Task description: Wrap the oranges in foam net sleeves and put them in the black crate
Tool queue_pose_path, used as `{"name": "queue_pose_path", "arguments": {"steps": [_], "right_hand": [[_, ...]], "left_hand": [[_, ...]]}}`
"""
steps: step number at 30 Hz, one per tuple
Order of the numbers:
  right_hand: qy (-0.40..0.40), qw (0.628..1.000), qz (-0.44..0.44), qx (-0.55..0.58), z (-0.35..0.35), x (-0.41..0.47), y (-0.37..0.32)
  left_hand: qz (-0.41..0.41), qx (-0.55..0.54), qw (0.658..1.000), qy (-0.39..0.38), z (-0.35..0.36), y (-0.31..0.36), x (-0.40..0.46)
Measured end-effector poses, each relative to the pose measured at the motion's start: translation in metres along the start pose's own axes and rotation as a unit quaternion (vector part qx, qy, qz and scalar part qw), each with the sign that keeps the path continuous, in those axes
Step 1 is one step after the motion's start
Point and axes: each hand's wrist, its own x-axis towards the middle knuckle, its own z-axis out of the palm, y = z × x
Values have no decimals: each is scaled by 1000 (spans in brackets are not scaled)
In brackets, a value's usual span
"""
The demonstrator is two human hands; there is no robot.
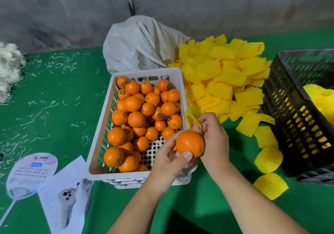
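In the head view, the left hand [169,157] sits low in the middle of the frame. It grips one orange [189,144], with the thumb on the near side and the fingers curled behind it. The orange is up above the near right corner of the white crate [101,154].

The right hand [212,134] is just right of the orange and touches it. Its fingers pinch a yellow sleeve [192,117]. The sleeve sticks up and to the left from the fingers, just above the orange. It is not on the orange yet.

The white crate is in the middle of the frame on the green counter [54,107]. Many more oranges [142,110] lie in it, and some have small dark stickers.

A big pile of sleeves [222,78] lies to the right of the white crate, in the upper right middle. A few loose ones trail down toward the lower right.

The black crate [296,118] is at the right edge of the frame. Something yellow shows inside it.

A white bag [141,44] stands behind the white crate, at the top middle. A round paper fan [32,172] and a sheet of paper [66,195] lie at the lower left. A pale fluffy heap [9,74] sits at the left edge, and thin pale shreds lie around it on the green.
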Motion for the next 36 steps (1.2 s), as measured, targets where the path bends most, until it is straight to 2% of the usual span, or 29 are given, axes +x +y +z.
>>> {"name": "queue_pose_path", "arguments": {"steps": [5, 9, 12, 15, 18, 22, 27, 30, 33, 36], "right_hand": [[-124, 992, -22, 24, -9, -5, 14], [-188, 978, 29, 84, -9, -1, 22], [-184, 971, 88, 127, -8, 1, 27], [-137, 965, 102, 198, -17, 6, 21], [-123, 960, 84, 236, -28, 8, 11], [-159, 971, 6, 176, -31, -7, 4], [-150, 985, -82, 30, -25, -24, 1], [-137, 984, -109, 31, -18, -31, -6], [-101, 979, -172, 46, -13, -34, -15], [-94, 981, -163, 55, -8, -32, -20]], "left_hand": [[-15, 6, 1000, -26, 3, 3, 5], [-31, 16, 999, -11, 4, 2, 8], [-23, 35, 999, 26, 3, -4, 10], [-12, 25, 997, 72, 3, -5, 13], [-5, 26, 993, 115, 7, -6, 17], [11, -8, 984, 180, 10, -8, 23], [18, -50, 982, 183, 5, -16, 24], [20, -53, 977, 204, 7, -16, 27], [-5, -53, 976, 213, 7, -14, 28], [-19, -29, 989, 147, 6, -10, 27]]}}
